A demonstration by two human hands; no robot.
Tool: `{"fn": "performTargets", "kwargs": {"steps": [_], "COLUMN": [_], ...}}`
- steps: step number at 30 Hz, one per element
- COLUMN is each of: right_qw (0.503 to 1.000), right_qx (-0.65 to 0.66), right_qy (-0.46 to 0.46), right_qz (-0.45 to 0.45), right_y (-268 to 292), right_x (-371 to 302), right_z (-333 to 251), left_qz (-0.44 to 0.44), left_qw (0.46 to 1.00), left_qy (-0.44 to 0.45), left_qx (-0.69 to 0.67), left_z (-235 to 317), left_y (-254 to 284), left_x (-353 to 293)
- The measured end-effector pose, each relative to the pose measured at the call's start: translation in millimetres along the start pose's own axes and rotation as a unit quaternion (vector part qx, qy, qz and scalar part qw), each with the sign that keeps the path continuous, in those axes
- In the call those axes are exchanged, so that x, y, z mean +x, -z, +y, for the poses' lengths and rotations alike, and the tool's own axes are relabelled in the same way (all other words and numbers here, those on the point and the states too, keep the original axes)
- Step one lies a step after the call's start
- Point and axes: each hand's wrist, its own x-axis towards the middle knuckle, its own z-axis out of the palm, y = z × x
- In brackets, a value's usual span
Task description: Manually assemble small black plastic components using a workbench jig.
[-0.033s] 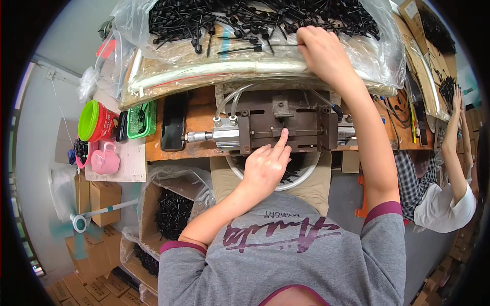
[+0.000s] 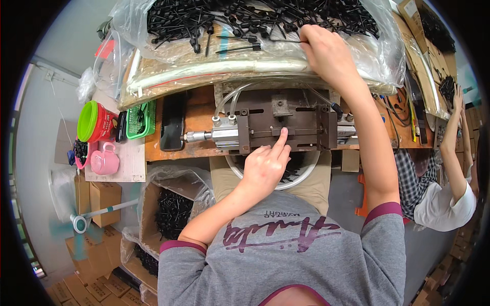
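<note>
A wall-mounted fan (image 2: 79, 223) and stacked brown cardboard boxes (image 2: 104, 262) fill the left of the workroom, and over to the right I see a co-worker in a white shirt (image 2: 446, 206). On the orange-brown wooden counter (image 2: 198, 113) before me sits a dark rectangular metal fixture (image 2: 306, 115) with silver cylinders at both ends. The person's left hand (image 2: 265, 171) has its index fingertip on the middle of the fixture, the other fingers bent; whether they close on anything I can't tell. The right hand (image 2: 326, 51) reaches beyond the fixture and pinches the end of a thin black strip (image 2: 286, 41), which extends leftward over the plastic-lined cardboard tray (image 2: 173, 64), beside a heap of black plastic pieces (image 2: 235, 18). A black smartphone (image 2: 173, 122) lies left of the fixture, near a green plastic basket (image 2: 149, 122).
</note>
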Motion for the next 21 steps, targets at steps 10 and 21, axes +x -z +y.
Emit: {"fn": "performTargets", "kwargs": {"steps": [10,21], "right_qw": [0.769,0.979], "right_qx": [0.562,0.173], "right_qy": [-0.304,-0.051], "right_qz": [0.027,-0.091], "right_y": [65,23], "right_x": [-79,-174], "right_z": [-60,-125], "left_qz": [-0.032,0.115], "left_qw": [0.995,0.973], "left_qy": [0.014,0.19], "left_qx": [-0.093,-0.06], "left_z": [-10,-76], "left_y": [40,86], "left_x": [26,162]}}
